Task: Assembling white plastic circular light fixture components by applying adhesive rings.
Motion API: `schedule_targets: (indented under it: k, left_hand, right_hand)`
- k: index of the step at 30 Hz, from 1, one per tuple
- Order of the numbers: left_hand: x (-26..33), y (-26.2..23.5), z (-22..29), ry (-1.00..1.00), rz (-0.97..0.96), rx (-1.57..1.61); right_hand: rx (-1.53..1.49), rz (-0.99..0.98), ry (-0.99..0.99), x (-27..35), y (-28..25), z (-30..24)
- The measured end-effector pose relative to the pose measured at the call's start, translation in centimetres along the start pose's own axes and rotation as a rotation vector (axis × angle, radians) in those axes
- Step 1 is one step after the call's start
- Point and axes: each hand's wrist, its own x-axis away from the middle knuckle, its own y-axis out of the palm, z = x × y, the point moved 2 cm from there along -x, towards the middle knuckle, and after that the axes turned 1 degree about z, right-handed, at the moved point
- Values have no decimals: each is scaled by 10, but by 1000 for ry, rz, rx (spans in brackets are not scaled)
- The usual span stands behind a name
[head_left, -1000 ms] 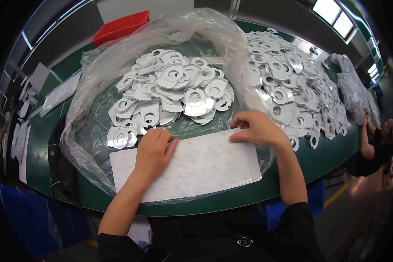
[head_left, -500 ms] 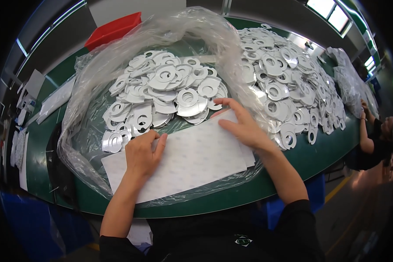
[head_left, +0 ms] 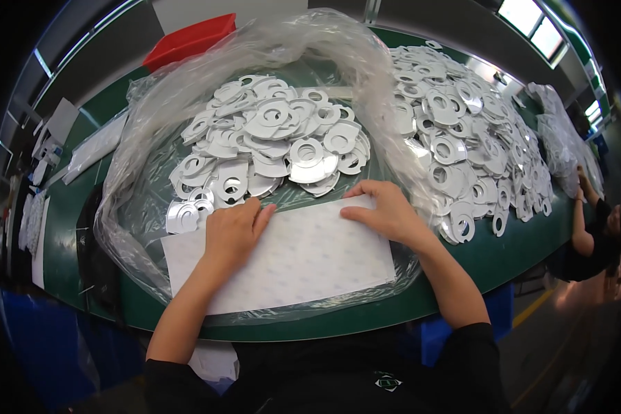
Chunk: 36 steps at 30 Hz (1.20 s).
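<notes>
A stack of white paper sheets [head_left: 310,265] with faint printing lies on a clear plastic bag at the table's near edge. My left hand [head_left: 234,231] is closed at the upper left edge of the sheets, fingers curled over it and thumb pointing away. At the upper right corner, my right hand [head_left: 386,210] grips the sheets between thumb and fingers. Just beyond both hands is a heap of flat silver-white plates with round holes [head_left: 272,117], sitting inside the spread clear plastic bag [head_left: 134,131].
A larger pile of similar plates [head_left: 476,131] covers the green table [head_left: 310,331] on the right. At the back left stands a red bin [head_left: 190,41]. Another person's arm [head_left: 581,221] reaches toward crumpled plastic [head_left: 555,138] at far right. Blue containers [head_left: 500,314] are below the table.
The sheets' right edges, staggered before, now line up. My right hand has come down slightly, its raised fingers now folded at the corner. My left hand remains at the upper left edge.
</notes>
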Motion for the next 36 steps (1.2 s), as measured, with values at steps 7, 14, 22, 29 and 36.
schedule_targets:
  k: [7,14,22,29,36]
  left_hand:
    - [9,-25,5,151,288,58]
    - [34,-66,-55,-194,135,-148]
    - [25,-67,-74,-156,191,-30]
    - [-6,-98,-33,-256,-7,-8]
    - [-33,-82,6,-130,237,210]
  right_hand:
    - [241,415,-481,2,26,6]
    - [208,435,-420,1,34,10]
    - [223,534,-493,0,34,5]
    - [120,491,-436,1,4,1]
    - [176,112,-331,6,-12,9]
